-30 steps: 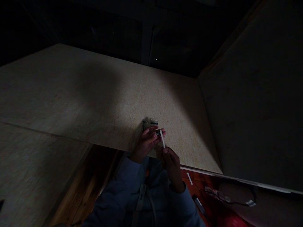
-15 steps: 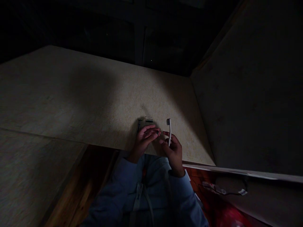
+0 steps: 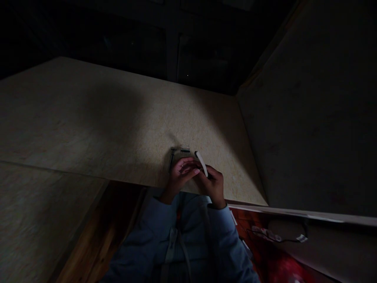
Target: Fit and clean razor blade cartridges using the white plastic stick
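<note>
My right hand point(image 3: 214, 181) is closed round a white toothbrush point(image 3: 202, 163), whose head end points up and to the left, away from me. Close beside it, my left hand point(image 3: 182, 173) has its fingers curled, the thumb reaching toward the right hand's fingertips. Something small may sit in that pinch, too dark and hidden to make out. Just beyond the left hand lies a dark T-shaped razor point(image 3: 172, 155) on the pale tabletop. To the razor's right is a small clear case point(image 3: 185, 148) with a dark lower part.
The pale, stone-patterned table point(image 3: 153, 122) spreads out ahead and to the left. A dark upright panel point(image 3: 309, 118) borders it on the right. Below the right edge are a cable point(image 3: 287, 241) and something red point(image 3: 282, 267). The light is dim.
The toothbrush has turned, its head swinging left and its white back now toward me. My right hand has moved left, so the hands now meet.
</note>
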The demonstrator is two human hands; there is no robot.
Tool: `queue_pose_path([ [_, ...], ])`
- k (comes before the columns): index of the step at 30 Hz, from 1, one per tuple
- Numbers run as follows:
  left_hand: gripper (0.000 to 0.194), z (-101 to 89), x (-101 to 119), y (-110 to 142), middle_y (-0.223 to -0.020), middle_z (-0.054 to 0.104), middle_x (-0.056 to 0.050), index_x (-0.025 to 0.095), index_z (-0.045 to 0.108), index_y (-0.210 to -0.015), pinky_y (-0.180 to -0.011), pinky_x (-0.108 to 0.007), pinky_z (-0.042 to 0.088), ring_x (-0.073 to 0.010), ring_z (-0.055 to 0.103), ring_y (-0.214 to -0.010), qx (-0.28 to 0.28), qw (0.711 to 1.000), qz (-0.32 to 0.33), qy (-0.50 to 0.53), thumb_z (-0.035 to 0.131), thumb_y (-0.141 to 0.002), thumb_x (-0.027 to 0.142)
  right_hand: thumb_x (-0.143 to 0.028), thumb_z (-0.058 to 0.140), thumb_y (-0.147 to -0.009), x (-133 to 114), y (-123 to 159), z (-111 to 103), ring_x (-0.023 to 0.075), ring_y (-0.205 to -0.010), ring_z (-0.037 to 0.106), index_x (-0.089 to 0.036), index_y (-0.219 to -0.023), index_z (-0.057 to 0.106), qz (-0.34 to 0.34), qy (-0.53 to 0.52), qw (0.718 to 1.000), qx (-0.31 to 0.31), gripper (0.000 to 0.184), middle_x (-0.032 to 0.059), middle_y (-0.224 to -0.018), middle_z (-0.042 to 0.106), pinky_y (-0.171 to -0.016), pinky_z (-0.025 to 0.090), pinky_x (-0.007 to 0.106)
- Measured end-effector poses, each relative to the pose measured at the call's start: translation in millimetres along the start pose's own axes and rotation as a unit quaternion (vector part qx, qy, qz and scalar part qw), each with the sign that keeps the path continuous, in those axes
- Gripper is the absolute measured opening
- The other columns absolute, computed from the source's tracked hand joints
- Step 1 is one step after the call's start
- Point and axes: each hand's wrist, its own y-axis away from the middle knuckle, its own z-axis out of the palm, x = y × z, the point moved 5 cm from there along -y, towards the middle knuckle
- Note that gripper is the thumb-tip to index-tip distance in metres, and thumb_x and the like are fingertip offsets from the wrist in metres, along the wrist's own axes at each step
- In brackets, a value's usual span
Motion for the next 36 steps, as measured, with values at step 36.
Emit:
queue_pose_path([
  [36, 0.067, 5.9, -6.1, 4.6, -0.062, 0.055, -0.006, 0.011, 0.066, -0.073, -0.056, -0.027, 0.037, -0.0127, 0.050, -0.057, -0.148, 0.982, -0.120, 0.002, 0.058, -0.085, 0.077, -0.038, 0.084, -0.078, 1.5, -3.9, 6.3, 0.0063, -0.046, 0.034, -0.013, -0.097, 0.079, 0.178, -0.178, 0.967, -0.033, 0.032, 0.0001, -0.063, 0.058, -0.045, 0.027, 0.017],
])
